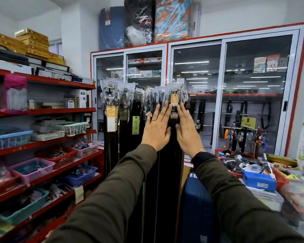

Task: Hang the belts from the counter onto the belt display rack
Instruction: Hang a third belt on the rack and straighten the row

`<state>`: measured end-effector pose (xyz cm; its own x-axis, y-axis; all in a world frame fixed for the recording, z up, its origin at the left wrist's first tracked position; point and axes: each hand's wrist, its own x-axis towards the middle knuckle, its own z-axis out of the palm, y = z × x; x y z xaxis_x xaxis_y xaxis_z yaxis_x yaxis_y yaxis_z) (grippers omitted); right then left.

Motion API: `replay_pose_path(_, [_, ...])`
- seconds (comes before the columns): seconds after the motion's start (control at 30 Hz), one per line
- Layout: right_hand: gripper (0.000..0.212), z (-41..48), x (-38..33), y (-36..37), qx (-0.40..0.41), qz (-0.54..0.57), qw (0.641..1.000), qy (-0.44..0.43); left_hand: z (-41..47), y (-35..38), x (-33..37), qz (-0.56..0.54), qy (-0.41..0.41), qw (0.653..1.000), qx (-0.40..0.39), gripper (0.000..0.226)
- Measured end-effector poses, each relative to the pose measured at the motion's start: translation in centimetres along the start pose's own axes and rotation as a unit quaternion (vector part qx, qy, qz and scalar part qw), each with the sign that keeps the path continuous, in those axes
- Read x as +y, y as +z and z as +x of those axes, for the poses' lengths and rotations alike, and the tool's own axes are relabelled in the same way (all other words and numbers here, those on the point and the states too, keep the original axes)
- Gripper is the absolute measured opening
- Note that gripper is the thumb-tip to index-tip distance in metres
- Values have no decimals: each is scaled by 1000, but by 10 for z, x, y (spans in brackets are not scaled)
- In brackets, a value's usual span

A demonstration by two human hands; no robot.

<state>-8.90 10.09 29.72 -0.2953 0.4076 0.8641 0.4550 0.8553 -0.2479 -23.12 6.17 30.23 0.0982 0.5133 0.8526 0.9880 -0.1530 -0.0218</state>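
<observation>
Both arms in dark olive sleeves are stretched forward toward a row of hanging belts (165, 155). The left hand (155, 131) is held flat with fingers spread wide, a ring seen on one finger, palm facing the belts; nothing is gripped. The right hand (188, 131) is likewise flat and open, fingers extended upward, nothing gripped. The two hands are placed just beside each other, with a dark belt strap seen in the gap between them. Whether the palms are pressed on the belts or just off them cannot be told.

The belts are hung from the top of the belt display rack (197, 94), buckles wrapped in clear plastic at the top, straps hanging down straight. A yellow tag (174, 100) is seen just above the fingertips of both hands. Further left on the row, a larger yellow tag (111, 118) and a green tag (135, 125) are hung on other belts.

Red shelves (42, 111) with plastic baskets are seen at the left. A glass-door cabinet (218, 102) is behind the rack, more belts hanging inside. At the right, a cluttered table (263, 193) is seen with a red tray and a blue box (259, 179). A blue suitcase (195, 204) is standing beside the belts, under the right forearm.
</observation>
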Motion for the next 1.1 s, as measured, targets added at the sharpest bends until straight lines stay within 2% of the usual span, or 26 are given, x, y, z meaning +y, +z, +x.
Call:
replay_pose_path(0.2, [74, 2, -1, 12, 24, -18, 999, 12, 0, -3, -6, -3, 16, 1000, 2, 80])
replay_pose_path(0.33, [73, 1, -15, 19, 79, -17, 997, 15, -6, -16, -16, -1, 31, 999, 42, 73])
replay_pose_path(0.47, [70, 11, -52, 31, 133, -3, 991, 13, -15, -47, -50, 54, 37, 994, 93, 69])
replay_pose_path(0.73, [64, 34, -130, 89, 63, -13, 994, -89, -43, -105, -131, 55, -30, 986, 152, 66])
replay_pose_path(0.87, [63, 38, -146, 117, 34, -90, 989, -113, -54, -105, -153, 49, -38, 990, 124, 65])
replay_pose_path(1.1, [62, 46, -144, 146, 18, -208, 976, -66, -46, -85, -171, 35, -47, 997, 51, 67])
